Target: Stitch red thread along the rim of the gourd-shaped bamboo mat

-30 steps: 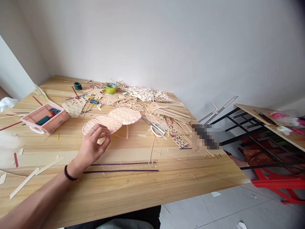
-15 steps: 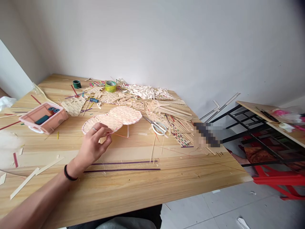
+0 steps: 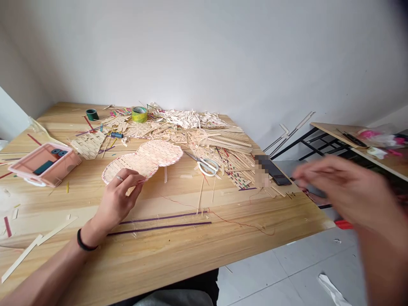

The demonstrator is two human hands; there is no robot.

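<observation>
A gourd-shaped woven bamboo piece (image 3: 159,153) with red stitching round its rim is pinched at its near edge by my left hand (image 3: 119,195). From near that edge a thin red thread (image 3: 223,219) trails in loose curves across the table to the right. My right hand (image 3: 347,182) is raised past the table's right end, blurred by motion. Its thumb and fingers look pressed together, but whatever is between them cannot be made out. White-handled scissors (image 3: 208,167) lie just right of the woven piece, blades towards it.
Behind lies a heap of bamboo strips (image 3: 178,127) with a tape roll (image 3: 139,114). A pink box (image 3: 46,163) with thread spools stands left. Dark green spool (image 3: 92,114), blue spool (image 3: 117,134), woven square (image 3: 87,143), purple strips (image 3: 165,227) and a phone (image 3: 279,175) lie around.
My right hand has come into view at the right. The red thread, stretched nearly straight before, now lies slack in curves. My left hand keeps its hold; the view has shifted slightly right.
</observation>
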